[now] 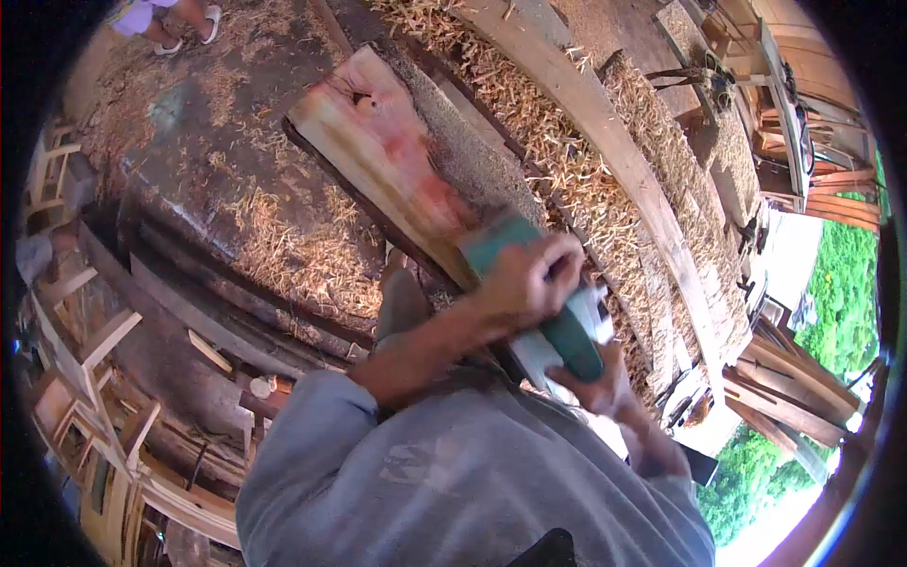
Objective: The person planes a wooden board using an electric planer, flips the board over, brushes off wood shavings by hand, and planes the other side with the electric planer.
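A teal electric hand planer [571,342] rests over the near end of a thick wooden plank [383,142] with reddish streaks and a dark knot near its far end. My left hand [531,282] is closed over the planer's front part, blurred by motion. At the rear, my right hand [605,386] wraps round the planer's handle, its fingers partly hidden. The planer's underside and its contact with the wood cannot be made out.
A long curved board [605,132] and heaps of wood shavings [557,156] lie to the right. More shavings cover the floor at left. Wooden frames [104,378] stand at lower left, stacked planks [789,387] at right. Another person's legs [189,19] show at upper left.
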`<state>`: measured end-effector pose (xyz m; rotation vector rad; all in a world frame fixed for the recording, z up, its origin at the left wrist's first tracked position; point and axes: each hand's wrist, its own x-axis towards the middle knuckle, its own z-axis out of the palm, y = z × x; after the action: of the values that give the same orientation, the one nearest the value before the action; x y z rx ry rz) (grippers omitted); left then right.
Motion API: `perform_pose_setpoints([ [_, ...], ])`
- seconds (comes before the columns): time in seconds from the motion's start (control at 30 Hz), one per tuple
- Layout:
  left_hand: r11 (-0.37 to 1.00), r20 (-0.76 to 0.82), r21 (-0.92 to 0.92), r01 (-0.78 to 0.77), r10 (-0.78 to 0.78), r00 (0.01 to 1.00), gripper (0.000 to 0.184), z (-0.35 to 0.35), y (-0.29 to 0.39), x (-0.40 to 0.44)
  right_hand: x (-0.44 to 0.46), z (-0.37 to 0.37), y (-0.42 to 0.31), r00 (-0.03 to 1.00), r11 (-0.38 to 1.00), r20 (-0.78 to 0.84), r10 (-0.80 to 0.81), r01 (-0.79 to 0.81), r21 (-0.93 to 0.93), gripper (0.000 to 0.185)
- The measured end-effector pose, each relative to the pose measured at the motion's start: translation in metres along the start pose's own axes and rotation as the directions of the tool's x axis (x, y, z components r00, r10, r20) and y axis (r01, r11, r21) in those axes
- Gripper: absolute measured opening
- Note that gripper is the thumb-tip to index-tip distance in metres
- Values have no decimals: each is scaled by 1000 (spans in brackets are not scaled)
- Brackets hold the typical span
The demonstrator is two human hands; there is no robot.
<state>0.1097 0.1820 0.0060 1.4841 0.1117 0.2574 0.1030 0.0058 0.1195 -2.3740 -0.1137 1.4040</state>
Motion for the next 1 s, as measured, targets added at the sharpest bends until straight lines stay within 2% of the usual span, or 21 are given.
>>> perform_pose_setpoints([
  [0.07, 975, -128, 170, -146, 169, 977, 9, -47, 4, 46, 35, -8, -48, 961, 962, -82, -262, 268, 58, 43],
  [0.13, 994, -168, 51, -102, 109, 980, 5, -93, -4, 92, 78, -13, -96, 852, 864, -192, -486, 502, 40, 37],
  [0.17, 993, -210, 84, -85, 101, 972, 8, -120, -7, 117, 104, -12, -121, 862, 871, -233, -451, 482, 98, 38],
  [0.23, 997, -266, 44, -65, 74, 961, 11, -184, -38, 173, 140, -26, -193, 859, 890, -233, -457, 440, -121, 36],
  [0.27, 935, -196, 271, -229, 287, 938, 13, -223, -36, 196, 164, -30, -218, 737, 752, -198, -646, 571, -329, 31],
  [0.3, 967, -192, -94, -236, 215, 958, 15, -252, -43, 224, 189, -34, -243, 566, 545, -151, -810, 633, -549, 26],
  [0.33, 964, -92, -156, -217, 204, 975, 19, -285, -42, 247, 213, -38, -269, 374, 324, -98, -922, 610, -723, 23],
  [0.37, 978, -152, 24, -208, 210, 966, 20, -300, -30, 256, 233, -41, -289, 281, 32, 100, -955, 428, -903, 23],
  [0.5, 889, -287, 417, -186, 323, 902, 20, -294, 5, 249, 251, -33, -312, 152, 111, -36, -988, 520, -847, 18],
  [0.57, 936, -250, 314, -160, 245, 937, 19, -285, -4, 246, 243, -27, -292, 135, 100, -42, -990, 460, -882, 18],
  [0.63, 929, -157, 337, -152, 215, 964, 18, -247, 6, 201, 213, -26, -244, 248, 79, 57, -967, 506, -859, 21],
  [0.67, 946, -202, 306, -107, 174, 964, 18, -217, 5, 177, 199, -18, -205, 231, 121, -5, -973, 490, -864, 22],
  [0.73, 986, -244, 161, -42, 81, 966, 22, -140, -5, 119, 140, -5, -128, 547, 629, -317, -775, 712, -312, 44],
  [0.77, 945, -232, 320, -62, 142, 962, 13, -103, -8, 92, 105, -4, -86, 664, 702, -232, -711, 645, -302, 43],
  [0.8, 901, -255, 432, -37, 161, 953, 19, -62, 0, 59, 71, 1, -50, 726, 767, -261, -636, 633, -105, 38],
  [0.83, 980, -230, 189, -59, 103, 968, 15, -21, -14, 28, 36, 6, -13, 781, 794, -287, -555, 600, 98, 41],
  [0.87, 977, -184, 177, -116, 148, 972, 10, 18, -3, 0, 9, 9, 28, 898, 910, -201, -392, 411, 61, 40],
  [0.9, 993, -72, 119, -1, 10, 997, 6, 48, 10, -26, -11, 18, 68, 856, 883, -254, -450, 470, 20, 41],
  [0.93, 993, 80, 19, 118, -120, 990, 2, 78, 3, -54, -39, 21, 95, 914, 935, -204, -351, 352, -31, 40],
  [0.97, 992, 239, -22, 127, -119, 964, 6, 104, -1, -77, -62, 24, 120, 992, 999, -113, -50, 51, 9, 37],
  [1.0, 1000, 217, 2, -17, 16, 976, 8, 139, -13, -104, -81, 38, 161, 981, 996, -180, -71, 78, 36, 33],
])
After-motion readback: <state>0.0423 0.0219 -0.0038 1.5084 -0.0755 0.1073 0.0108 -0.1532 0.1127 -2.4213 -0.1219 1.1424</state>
